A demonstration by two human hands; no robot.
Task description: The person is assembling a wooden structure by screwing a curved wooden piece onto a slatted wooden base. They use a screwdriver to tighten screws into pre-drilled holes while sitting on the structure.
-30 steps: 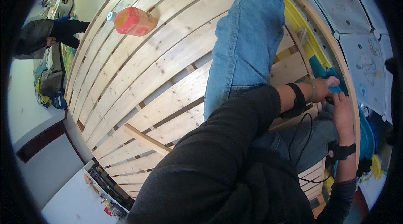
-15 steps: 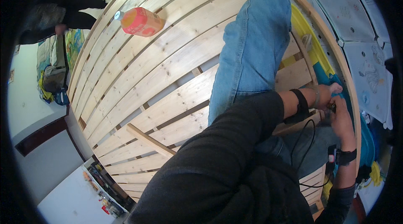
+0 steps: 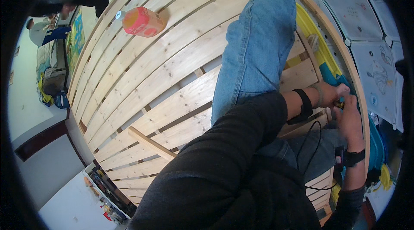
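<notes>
A small dark piece (image 3: pixel 340 104), with a touch of yellow and teal on it, sits between the person's hands, just inside the pale wooden rail (image 3: pixel 352 68); it is too small and too covered to name. The left hand (image 3: pixel 328 93) reaches toward the rail, its fingers bent against the piece and mostly hidden. The right hand (image 3: pixel 350 118), close alongside the rail, is blurred, with its fingertips at the same piece. I cannot tell which fingers actually grasp it, or how tightly.

Around them, inside the rail, lie a yellow and teal plastic tub (image 3: pixel 309 24) and the folded legs in jeans (image 3: pixel 254 49). A black cord (image 3: pixel 319 137) loops over the lap, inward of the rail. Beyond the rail stand whitish panels (image 3: pixel 371 72). Well inward from it, on the slats (image 3: pixel 181 59), is a pink-labelled bottle (image 3: pixel 143 22).

The likeliest mishap, I judge, is a drop: if the fingertips slip, the piece could fall beside the rail toward the tub. With the hands so close together, a slip could also pinch a finger. The cord might snag if a knee or wrist pulls it.
</notes>
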